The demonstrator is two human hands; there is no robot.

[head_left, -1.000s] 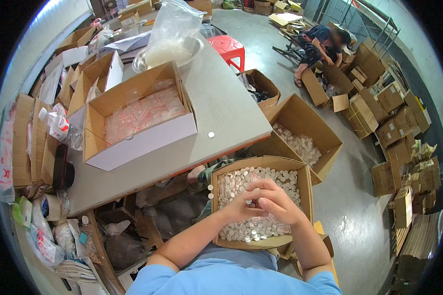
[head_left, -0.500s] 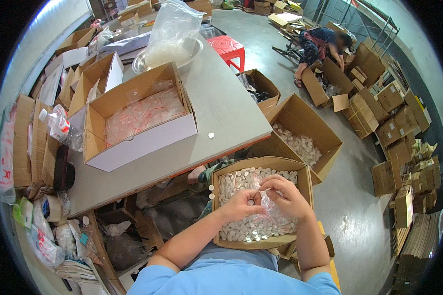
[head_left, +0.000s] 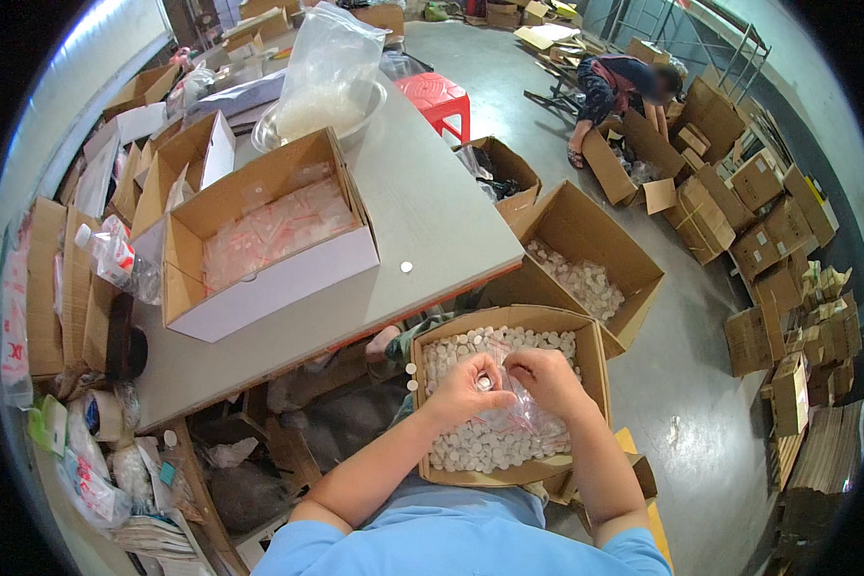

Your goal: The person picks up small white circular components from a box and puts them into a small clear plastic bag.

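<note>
Over the cardboard box [head_left: 593, 365], the hands sit close but apart: the left hand [head_left: 463, 392] curls around a white disc [head_left: 484, 383], the right hand [head_left: 552, 384] bends beside a clear bag [head_left: 526, 420] (pinching it or not, I cannot tell). Working low within the box's walls should catch slips.

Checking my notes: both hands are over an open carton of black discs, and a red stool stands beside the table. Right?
No: the discs are white, not black, as the head view shows. The left hand and right hand are over the carton, and the red stool stands beside the table.
</note>
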